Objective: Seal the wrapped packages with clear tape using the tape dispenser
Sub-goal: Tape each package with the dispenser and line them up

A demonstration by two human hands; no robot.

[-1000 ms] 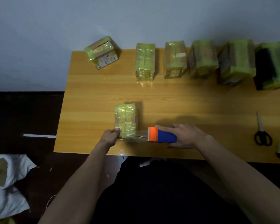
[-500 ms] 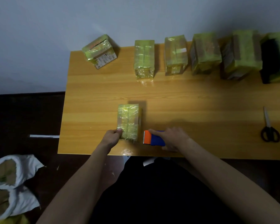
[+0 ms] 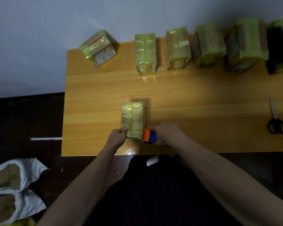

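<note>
Pkg (image 3: 133, 120) at lower centre of table (image 3: 91, 98): left hand (image 3: 117, 137) pinches its near-left corner, right hand (image 3: 166, 132) grips tape dispenser (image 3: 149, 135) touching pkg's right side. Looks mid-seal. Six pkgs (image 3: 178, 49) along top look wrapped & taped, prob. done.

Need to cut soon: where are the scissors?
In the head view, the scissors lie on the table near its right edge, blades pointing away, well right of the right hand.
</note>
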